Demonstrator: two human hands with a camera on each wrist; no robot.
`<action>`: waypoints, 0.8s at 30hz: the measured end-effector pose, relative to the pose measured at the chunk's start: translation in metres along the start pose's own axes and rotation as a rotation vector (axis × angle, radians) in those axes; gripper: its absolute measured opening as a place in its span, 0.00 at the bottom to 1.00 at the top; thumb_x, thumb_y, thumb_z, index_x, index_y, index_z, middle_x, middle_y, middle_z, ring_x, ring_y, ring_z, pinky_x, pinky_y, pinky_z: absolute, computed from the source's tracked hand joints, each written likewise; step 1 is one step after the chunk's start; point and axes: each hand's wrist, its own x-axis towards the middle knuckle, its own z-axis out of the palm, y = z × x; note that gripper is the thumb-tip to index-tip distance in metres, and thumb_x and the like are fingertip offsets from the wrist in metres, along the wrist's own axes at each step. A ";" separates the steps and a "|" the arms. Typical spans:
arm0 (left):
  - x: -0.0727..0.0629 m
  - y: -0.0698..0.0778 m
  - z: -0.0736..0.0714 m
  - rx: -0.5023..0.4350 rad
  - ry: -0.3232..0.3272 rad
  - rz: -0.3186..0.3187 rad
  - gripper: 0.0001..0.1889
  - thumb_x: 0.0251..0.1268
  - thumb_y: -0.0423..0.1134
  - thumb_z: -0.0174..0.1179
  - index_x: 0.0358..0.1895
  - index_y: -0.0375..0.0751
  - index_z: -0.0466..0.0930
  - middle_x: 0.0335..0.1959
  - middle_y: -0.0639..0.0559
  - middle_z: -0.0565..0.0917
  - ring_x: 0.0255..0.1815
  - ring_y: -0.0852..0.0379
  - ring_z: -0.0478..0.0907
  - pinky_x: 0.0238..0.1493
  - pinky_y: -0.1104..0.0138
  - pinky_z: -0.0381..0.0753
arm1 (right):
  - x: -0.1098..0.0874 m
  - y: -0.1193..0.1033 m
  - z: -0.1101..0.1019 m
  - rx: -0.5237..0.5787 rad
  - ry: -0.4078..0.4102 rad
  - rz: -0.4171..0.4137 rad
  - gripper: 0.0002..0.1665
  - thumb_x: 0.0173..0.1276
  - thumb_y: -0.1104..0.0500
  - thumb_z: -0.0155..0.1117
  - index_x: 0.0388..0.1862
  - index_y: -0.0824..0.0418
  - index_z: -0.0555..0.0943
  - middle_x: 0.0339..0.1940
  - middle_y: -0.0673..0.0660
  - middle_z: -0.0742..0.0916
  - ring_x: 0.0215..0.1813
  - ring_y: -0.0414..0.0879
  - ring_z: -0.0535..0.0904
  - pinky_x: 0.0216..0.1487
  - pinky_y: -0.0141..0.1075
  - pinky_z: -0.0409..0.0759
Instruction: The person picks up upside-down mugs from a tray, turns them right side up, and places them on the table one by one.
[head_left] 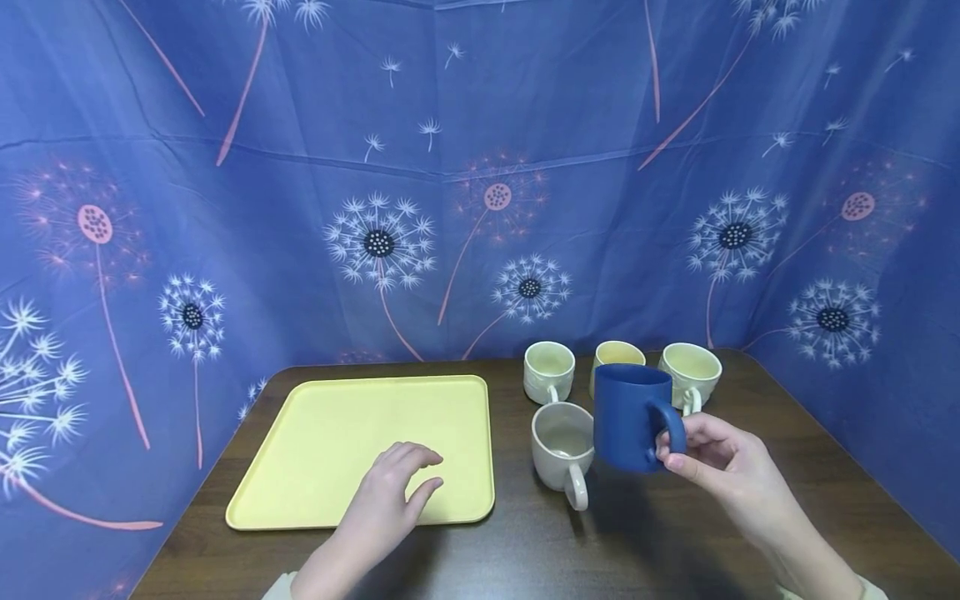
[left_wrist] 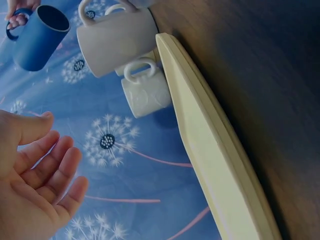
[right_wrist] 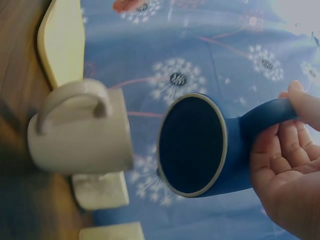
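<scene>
My right hand (head_left: pixel 738 475) grips a blue mug (head_left: pixel 632 421) by its handle and holds it upright above the table. In the right wrist view the mug's round base (right_wrist: pixel 192 145) faces the camera, with the thumb and fingers on the handle (right_wrist: pixel 270 112). Just left of the blue mug stands a light grey mug (head_left: pixel 561 450), its handle toward me. My left hand (head_left: pixel 386 496) hovers over the near part of a yellow tray (head_left: pixel 360 408), fingers loosely bent and holding nothing. The left wrist view shows its palm and relaxed fingers (left_wrist: pixel 55 170).
Behind the grey mug stand a pale green cup (head_left: pixel 549 371), a yellow cup (head_left: pixel 618 353) partly hidden by the blue mug, and a cream cup (head_left: pixel 690 371) at the right. All are on a dark wooden table (head_left: pixel 510 550). A blue dandelion-print cloth (head_left: pixel 450 250) hangs behind and at the sides.
</scene>
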 end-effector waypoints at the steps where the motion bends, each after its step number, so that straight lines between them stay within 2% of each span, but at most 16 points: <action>1: -0.002 -0.001 -0.001 0.005 0.002 -0.012 0.17 0.42 0.32 0.74 0.38 0.47 0.80 0.35 0.61 0.81 0.40 0.64 0.77 0.43 0.67 0.77 | 0.000 0.002 -0.001 0.010 0.008 -0.003 0.13 0.59 0.79 0.58 0.40 0.67 0.77 0.33 0.50 0.86 0.36 0.40 0.83 0.39 0.29 0.79; 15: -0.015 -0.011 -0.006 0.037 -0.003 -0.101 0.18 0.39 0.30 0.75 0.37 0.47 0.80 0.34 0.60 0.81 0.37 0.66 0.76 0.40 0.67 0.78 | -0.002 0.044 -0.020 0.178 0.044 -0.031 0.17 0.61 0.82 0.52 0.40 0.64 0.77 0.37 0.49 0.87 0.41 0.37 0.83 0.42 0.27 0.80; 20: -0.015 -0.016 -0.008 0.053 0.003 -0.099 0.18 0.39 0.29 0.75 0.36 0.46 0.81 0.33 0.59 0.82 0.37 0.66 0.76 0.39 0.67 0.78 | -0.003 0.058 -0.023 0.121 0.082 -0.019 0.14 0.61 0.81 0.54 0.40 0.67 0.76 0.36 0.50 0.87 0.40 0.37 0.84 0.41 0.26 0.79; 24: -0.016 -0.018 -0.008 0.052 -0.001 -0.111 0.18 0.39 0.29 0.75 0.36 0.45 0.81 0.33 0.58 0.82 0.36 0.66 0.76 0.39 0.68 0.78 | -0.005 0.069 -0.022 0.002 0.104 0.037 0.10 0.60 0.77 0.59 0.40 0.70 0.76 0.35 0.50 0.87 0.38 0.38 0.83 0.39 0.26 0.78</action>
